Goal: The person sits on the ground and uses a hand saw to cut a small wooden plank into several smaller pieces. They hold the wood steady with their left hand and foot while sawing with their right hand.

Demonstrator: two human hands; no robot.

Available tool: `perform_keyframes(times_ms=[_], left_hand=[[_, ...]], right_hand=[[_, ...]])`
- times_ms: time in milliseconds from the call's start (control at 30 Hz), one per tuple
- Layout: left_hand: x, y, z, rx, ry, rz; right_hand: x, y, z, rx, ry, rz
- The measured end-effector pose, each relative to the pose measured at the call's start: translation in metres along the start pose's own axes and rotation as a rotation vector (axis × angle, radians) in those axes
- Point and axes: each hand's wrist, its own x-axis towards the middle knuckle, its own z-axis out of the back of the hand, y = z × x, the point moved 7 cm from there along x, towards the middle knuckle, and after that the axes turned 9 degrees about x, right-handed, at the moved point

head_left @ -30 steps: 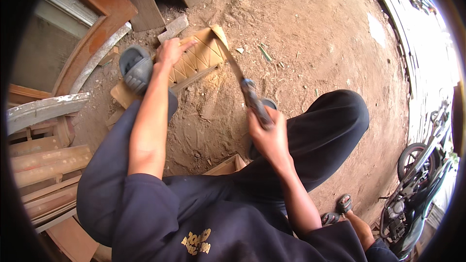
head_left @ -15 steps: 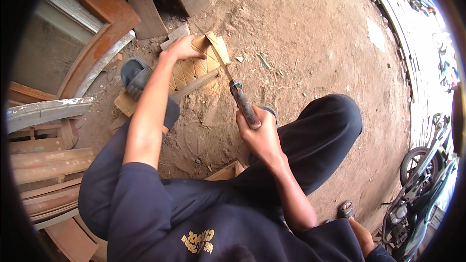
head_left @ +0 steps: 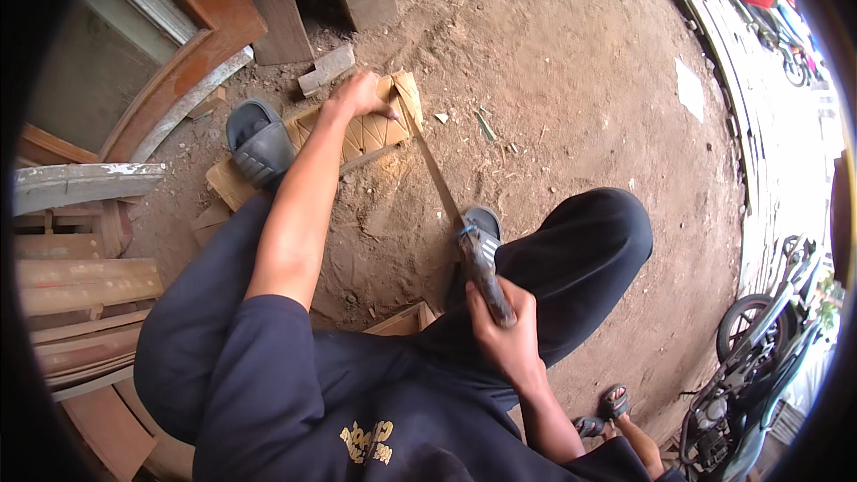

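My right hand (head_left: 511, 326) is closed round the dark, worn handle of a handsaw (head_left: 435, 174). The saw's narrow blade slants away from me and crosses the far right end of a pale wooden board (head_left: 370, 132) marked with zigzag lines. Near that cut end, my left hand (head_left: 361, 95) grips the board, thumb on its top face, other fingers partly hidden. A grey slide sandal (head_left: 261, 143) on my left foot rests on the board's other end. Under the board's near side, a wood edge shows close to the ground.
A small wood block (head_left: 328, 70) lies beyond my left hand. Brown framed panels (head_left: 219, 31) and stacked timber (head_left: 89, 290) stand at the left. My right sandal (head_left: 483, 221) is under the saw. At the right are a parked motorcycle (head_left: 741, 375) and another person's feet (head_left: 614, 403).
My right hand has drawn the saw back toward me and a little right, so more blade shows on the near side of the board. My left hand still holds the board.
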Motion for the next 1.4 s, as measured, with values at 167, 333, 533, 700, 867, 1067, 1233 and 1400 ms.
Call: perform_keyframes(times_ms=[167, 333, 533, 700, 867, 1067, 1233, 1400], left_hand=[[-0.019, -0.033, -0.013, 0.018, 0.132, -0.010], [-0.017, -0.021, -0.018, 0.074, 0.153, -0.053], [-0.021, -0.033, -0.011, 0.068, 0.024, -0.052], [-0.020, -0.018, -0.005, 0.012, 0.082, -0.016], [-0.017, -0.026, -0.007, 0.030, 0.043, -0.030], [-0.021, -0.020, -0.009, 0.019, 0.083, -0.026], [-0.007, -0.026, -0.014, 0.031, 0.124, -0.064], [-0.007, -0.019, -0.019, 0.018, -0.006, -0.075]], right_hand=[[0.070, -0.002, -0.030, 0.006, -0.038, -0.025], [0.017, -0.017, -0.017, 0.045, -0.034, 0.047], [0.082, -0.006, -0.047, 0.063, -0.043, -0.017], [0.050, -0.006, -0.041, -0.005, -0.033, 0.126], [0.057, -0.006, -0.038, 0.123, -0.010, 0.018], [0.074, 0.012, -0.050, -0.082, 0.016, 0.107], [0.044, -0.006, -0.026, 0.081, -0.053, -0.023], [0.122, 0.012, -0.062, -0.020, -0.084, 0.046]])
